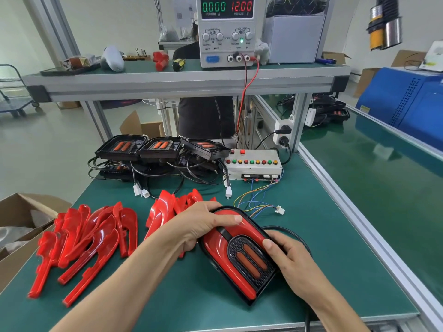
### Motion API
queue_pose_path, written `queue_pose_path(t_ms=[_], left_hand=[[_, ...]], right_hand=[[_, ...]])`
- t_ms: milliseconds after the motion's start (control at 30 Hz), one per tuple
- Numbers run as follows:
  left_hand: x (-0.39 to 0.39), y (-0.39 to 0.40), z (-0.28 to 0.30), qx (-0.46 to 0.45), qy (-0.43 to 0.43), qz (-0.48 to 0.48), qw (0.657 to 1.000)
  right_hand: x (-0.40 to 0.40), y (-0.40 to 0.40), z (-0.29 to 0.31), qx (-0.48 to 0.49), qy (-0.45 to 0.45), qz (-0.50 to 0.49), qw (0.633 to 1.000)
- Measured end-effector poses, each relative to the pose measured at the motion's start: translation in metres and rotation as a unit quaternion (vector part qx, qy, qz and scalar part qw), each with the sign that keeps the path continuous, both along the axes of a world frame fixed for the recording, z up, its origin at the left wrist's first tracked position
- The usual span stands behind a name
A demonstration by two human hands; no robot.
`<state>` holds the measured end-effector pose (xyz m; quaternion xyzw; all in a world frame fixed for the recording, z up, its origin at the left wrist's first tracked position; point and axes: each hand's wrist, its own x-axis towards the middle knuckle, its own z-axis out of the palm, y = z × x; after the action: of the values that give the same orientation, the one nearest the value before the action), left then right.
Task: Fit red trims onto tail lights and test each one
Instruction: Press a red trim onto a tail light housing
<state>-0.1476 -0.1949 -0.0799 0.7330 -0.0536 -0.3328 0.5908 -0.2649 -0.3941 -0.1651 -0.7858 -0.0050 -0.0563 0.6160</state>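
A black tail light (249,257) with two orange lamp bars and a red trim (215,245) on its face lies on the green table in front of me. My left hand (203,224) grips its upper left edge, thumb laid across the trim. My right hand (287,257) holds its right side, thumb on the black grille. Loose red trims (84,238) lie spread at the left, with a second pile of trims (172,204) behind my left hand. Several bare tail lights (158,147) with cables are stacked at the back. A white test box (254,164) with coloured buttons stands beside them.
A power supply (226,32) on the upper shelf reads 0.000 A and 12.00 V, with a red lead running down. Thin coloured wires with a white plug (279,209) lie near the tail light. A cardboard box (21,224) sits at the left edge. Another person sits behind the bench.
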Motion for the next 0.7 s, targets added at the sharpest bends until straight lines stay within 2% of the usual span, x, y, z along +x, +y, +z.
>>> queue_pose_path(t_ms=[200, 367, 433, 567, 700], left_hand=[[-0.002, -0.005, 0.001, -0.018, 0.018, 0.039, 0.999], [-0.004, -0.005, -0.001, -0.016, 0.0, 0.052, 0.999], [-0.005, -0.006, 0.0, -0.007, -0.015, 0.043, 0.999], [-0.006, -0.009, 0.004, -0.002, -0.053, 0.005, 0.999], [-0.008, -0.008, 0.008, -0.003, -0.08, -0.04, 0.996]], right_hand=[[0.0, -0.003, 0.006, -0.016, 0.009, -0.003, 1.0], [-0.002, 0.0, 0.01, -0.044, 0.01, -0.016, 0.999], [-0.001, -0.006, 0.014, -0.079, 0.034, -0.01, 0.996], [0.006, -0.013, 0.028, -0.223, 0.055, -0.042, 0.972], [0.026, 0.007, 0.044, -0.238, 0.037, -0.027, 0.97]])
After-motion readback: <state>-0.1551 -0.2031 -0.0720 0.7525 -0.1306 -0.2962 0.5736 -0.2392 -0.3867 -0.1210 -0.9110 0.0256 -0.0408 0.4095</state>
